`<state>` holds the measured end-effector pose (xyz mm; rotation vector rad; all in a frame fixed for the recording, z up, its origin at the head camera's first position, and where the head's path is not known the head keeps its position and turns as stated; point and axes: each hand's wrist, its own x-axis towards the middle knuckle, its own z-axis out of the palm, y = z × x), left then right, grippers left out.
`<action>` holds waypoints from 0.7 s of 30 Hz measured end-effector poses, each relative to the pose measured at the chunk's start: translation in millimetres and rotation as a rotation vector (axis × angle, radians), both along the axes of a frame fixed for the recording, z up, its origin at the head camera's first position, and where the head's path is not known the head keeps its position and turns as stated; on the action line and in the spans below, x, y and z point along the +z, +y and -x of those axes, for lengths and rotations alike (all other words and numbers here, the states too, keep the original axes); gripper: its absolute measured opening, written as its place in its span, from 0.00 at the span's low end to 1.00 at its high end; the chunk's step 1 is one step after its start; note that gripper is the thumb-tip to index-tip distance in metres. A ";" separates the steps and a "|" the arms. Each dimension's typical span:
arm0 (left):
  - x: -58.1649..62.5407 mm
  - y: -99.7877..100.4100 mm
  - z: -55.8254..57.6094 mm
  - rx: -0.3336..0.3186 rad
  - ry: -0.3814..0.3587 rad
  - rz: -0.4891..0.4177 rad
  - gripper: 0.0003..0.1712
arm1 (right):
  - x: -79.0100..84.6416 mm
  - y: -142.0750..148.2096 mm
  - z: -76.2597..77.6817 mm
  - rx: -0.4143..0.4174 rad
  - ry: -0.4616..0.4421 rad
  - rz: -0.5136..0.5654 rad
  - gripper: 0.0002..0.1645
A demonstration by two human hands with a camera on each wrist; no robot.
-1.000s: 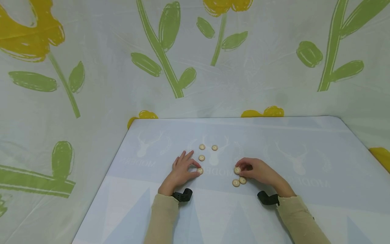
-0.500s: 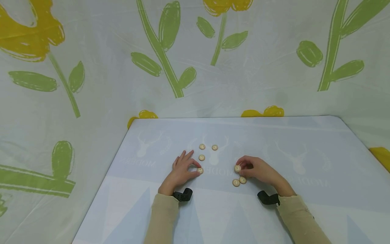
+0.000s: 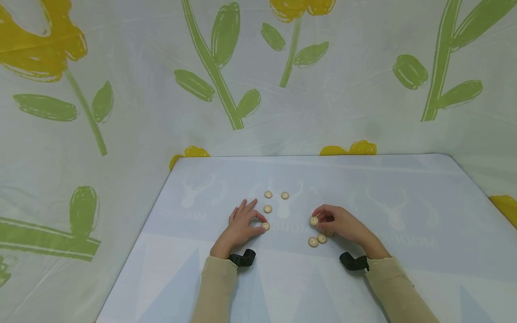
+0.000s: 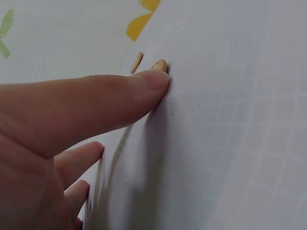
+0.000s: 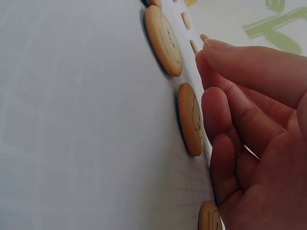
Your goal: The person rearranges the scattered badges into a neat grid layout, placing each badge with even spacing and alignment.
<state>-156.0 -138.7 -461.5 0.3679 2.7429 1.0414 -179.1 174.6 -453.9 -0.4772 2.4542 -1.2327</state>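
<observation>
My left hand pinches a round wooden button between thumb and index finger at the table; its other fingers are spread. In the left wrist view, the thumb partly covers that button. Between thumb and index finger, my right hand holds another wooden button, mostly hidden by the fingertips in the right wrist view. Below that hand lie two buttons, one left and one right, with a third button partly under the palm.
Beyond the left hand, three more buttons lie apart: a back-left button, a back-right button and a nearer button. The pale patterned table meets a flowered cloth backdrop at its far edge.
My right hand has moved slightly away from me with its button, widening the gap to the buttons below. Another button now shows partly under that hand. The left hand stays put.
</observation>
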 end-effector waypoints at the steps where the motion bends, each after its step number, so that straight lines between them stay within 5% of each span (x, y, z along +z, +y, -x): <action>1: -0.1 0.1 0.0 0.000 -0.002 -0.002 0.07 | 0.4 -0.6 0.1 -0.003 0.000 -0.001 0.12; 21: -0.1 -0.5 -0.2 -0.001 -0.002 -0.012 0.07 | 1.3 -10.8 8.7 -0.044 -0.018 -0.033 0.11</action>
